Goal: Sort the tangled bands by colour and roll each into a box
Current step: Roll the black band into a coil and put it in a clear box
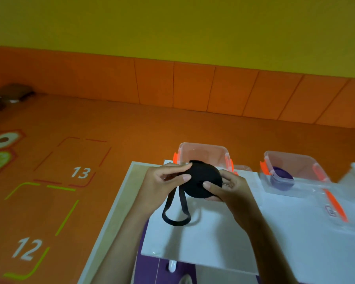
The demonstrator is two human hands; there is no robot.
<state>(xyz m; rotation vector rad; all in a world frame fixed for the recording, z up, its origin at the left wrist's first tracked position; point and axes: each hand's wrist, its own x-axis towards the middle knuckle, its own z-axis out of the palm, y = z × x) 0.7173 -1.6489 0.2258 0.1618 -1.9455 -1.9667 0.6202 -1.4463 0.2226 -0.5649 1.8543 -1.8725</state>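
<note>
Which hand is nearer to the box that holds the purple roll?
Right. The right hand grips the black roll left of the box; the left hand grips it farther left.

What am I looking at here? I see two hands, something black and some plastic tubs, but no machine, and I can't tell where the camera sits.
There is no machine here. A person works with bare hands, and the one picture comes from a wide-angle camera worn on their head, looking forward and down.

The left hand and right hand together hold a black band, most of it wound into a flat roll. Its loose end hangs in a loop towards the white table.

Behind the roll stands a clear box with orange clips. To the right, a second box holds a purple roll, and a clear lid lies in front of it. The floor is orange with painted numbers.
</note>
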